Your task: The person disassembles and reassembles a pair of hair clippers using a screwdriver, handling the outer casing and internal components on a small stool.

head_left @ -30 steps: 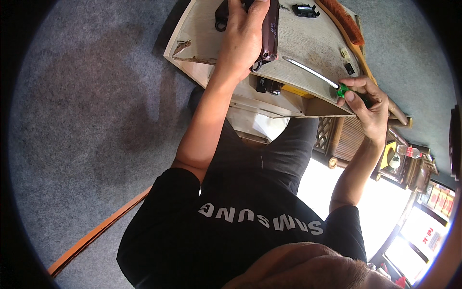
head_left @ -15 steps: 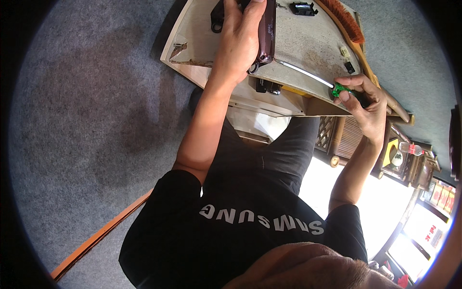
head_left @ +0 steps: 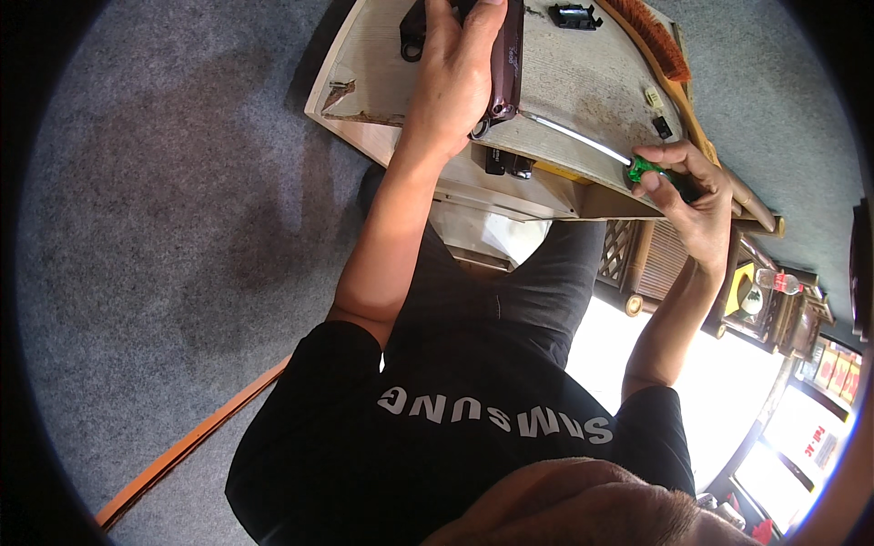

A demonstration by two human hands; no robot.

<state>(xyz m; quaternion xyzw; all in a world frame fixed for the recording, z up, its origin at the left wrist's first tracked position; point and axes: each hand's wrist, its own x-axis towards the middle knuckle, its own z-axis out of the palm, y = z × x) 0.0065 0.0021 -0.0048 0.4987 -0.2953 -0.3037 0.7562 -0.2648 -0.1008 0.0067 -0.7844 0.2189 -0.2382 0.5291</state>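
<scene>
While the pale wooden table (head_left: 583, 73) stretches before you, your left hand (head_left: 460, 73) wraps the dark maroon device (head_left: 507, 59) lying on it, and your right hand (head_left: 696, 196) grips the green-handled screwdriver (head_left: 596, 146), its shaft tip at the device's near end.

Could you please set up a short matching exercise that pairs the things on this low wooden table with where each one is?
Things:
1. dark maroon device
2. screwdriver
3. brush
4. small black part

Places:
A. along the table's far edge
B. under the left hand
C. in the right hand
D. lying loose near the brush

Pairs: 1-B, 2-C, 3-A, 4-D
</scene>
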